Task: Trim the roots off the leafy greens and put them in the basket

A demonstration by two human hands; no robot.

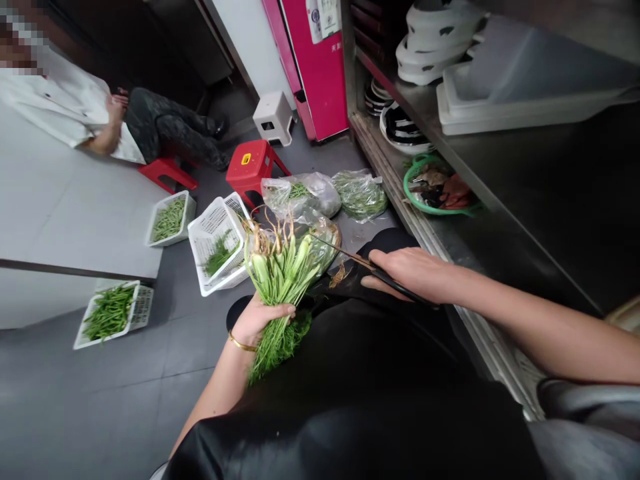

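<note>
A bunch of leafy green herbs (283, 273) is clasped in my left hand (263, 317), its brown roots pointing up and its feathery leaves hanging below my fingers. My right hand (407, 270) is closed around the black handles of a pair of scissors (367, 261). The blades reach left to the pale stem ends at the right side of the bunch; whether they touch a stem I cannot tell. Cut brown roots (339, 275) lie below the blades. Behind the bunch is a clear plastic bag (325, 237), partly hidden.
White baskets of greens (200, 233), green beans (170, 220) and long green pods (110, 313) stand on the floor at left. Ahead are bagged greens (359, 193) and a red stool (250, 163). A metal shelf (480, 173) runs along my right. A person (105, 113) sits at far left.
</note>
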